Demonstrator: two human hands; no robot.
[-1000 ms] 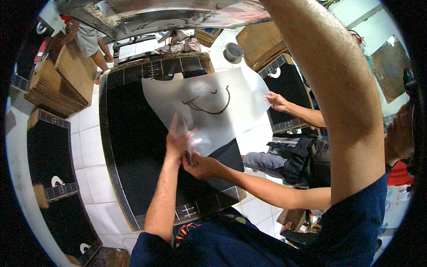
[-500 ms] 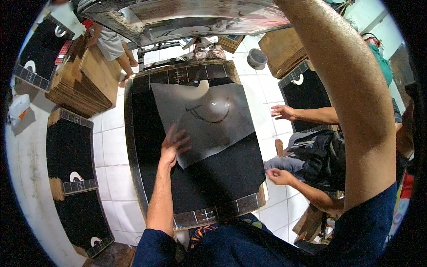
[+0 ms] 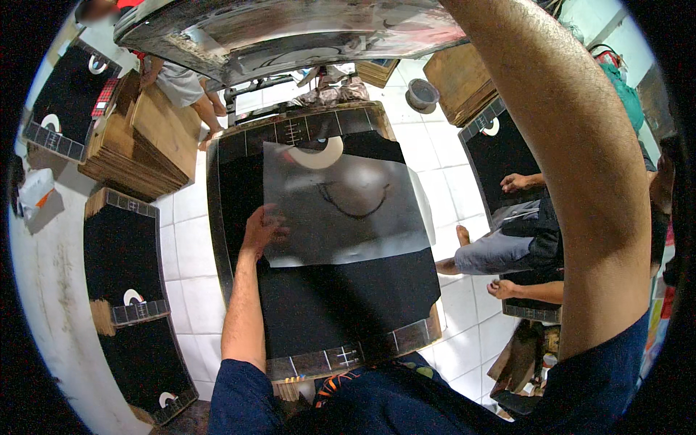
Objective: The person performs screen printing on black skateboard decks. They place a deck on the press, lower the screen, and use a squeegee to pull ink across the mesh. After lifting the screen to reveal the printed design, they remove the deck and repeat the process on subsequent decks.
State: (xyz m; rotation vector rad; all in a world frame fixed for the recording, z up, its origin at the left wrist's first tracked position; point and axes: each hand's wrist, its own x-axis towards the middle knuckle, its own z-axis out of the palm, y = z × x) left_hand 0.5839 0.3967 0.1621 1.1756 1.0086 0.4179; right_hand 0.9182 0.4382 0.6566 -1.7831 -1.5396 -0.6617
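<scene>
- Translucent sheet in the head view has swung squarer since half a second ago, lower edge now nearly level, and the co-worker's hands have pulled back from your table.
- So the sheet's lying over the upper-middle of the black panel, partly across that pale ring, its dark curve around mid-sheet. Right side pokes out past the panel's edge, so I'd guess any bump or draft there could skew it.
- Your left hand is at the sheet's left edge, fingers loose and apart, not clenched. Can't tell if they're pressing down. If a fingertip catches as you lift off, you'd probably drag it crooked.
- Shiny patch by the curve: glare or a bulge, can't tell. If it's a bulge, trapped air could let the sheet creep.
- Your right hand is out of view, dude. Your right arm runs up past the big raised frame, so no clue what you're gripping, if anything.
- Biggest worry imo: that frame overhead. If its support slips, it could nip your left hand or shove the sheet sideways.
</scene>
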